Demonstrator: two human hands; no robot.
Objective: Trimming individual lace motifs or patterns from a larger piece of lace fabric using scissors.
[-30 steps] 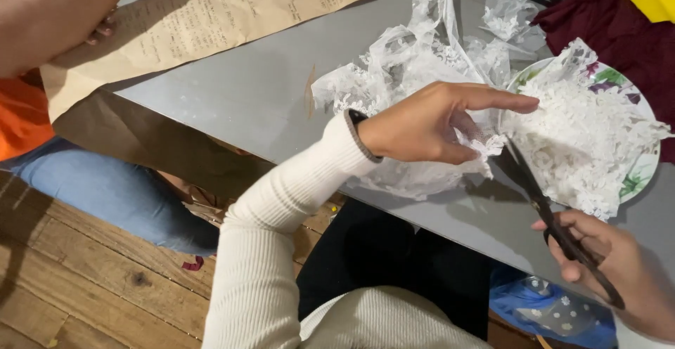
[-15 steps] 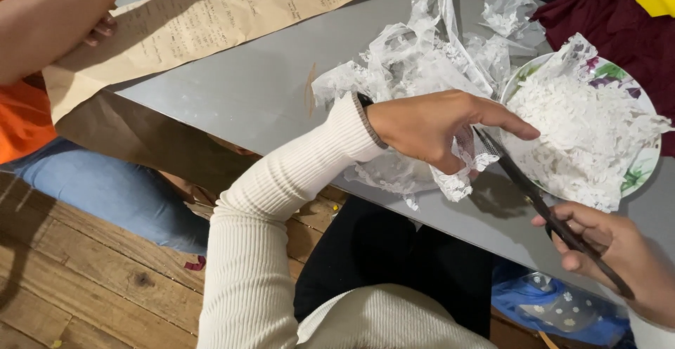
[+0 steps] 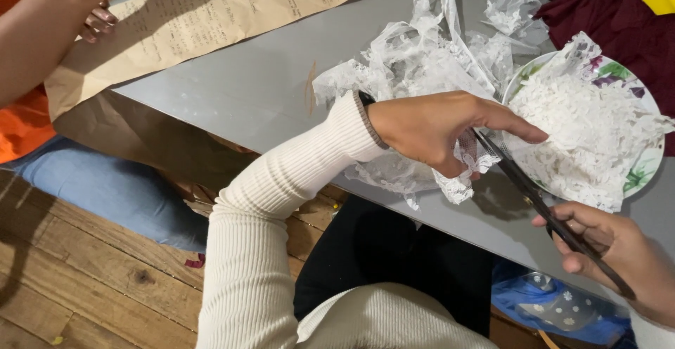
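My left hand [image 3: 439, 130], in a cream ribbed sleeve, pinches a strip of white lace [image 3: 460, 173] over the front edge of the grey table [image 3: 246, 89]. My right hand [image 3: 619, 247] grips black scissors [image 3: 534, 198] at the lower right; their blades reach up and left to the lace just under my left fingers. A crumpled heap of white lace fabric [image 3: 415, 61] lies behind my left hand. To the right stands a flowered plate [image 3: 643, 170] heaped with small white lace cuttings [image 3: 583, 131].
Another person in an orange top and blue jeans [image 3: 105, 187] sits at the left, with a hand [image 3: 95, 22] on a brown paper sheet [image 3: 225, 18] bearing handwriting. Dark red cloth [image 3: 605, 18] lies at the far right. A wooden floor [image 3: 70, 286] lies below.
My left hand has shifted slightly left and down with the lace. The scissors have slid further in along the lace under my fingers. The other person has stayed still.
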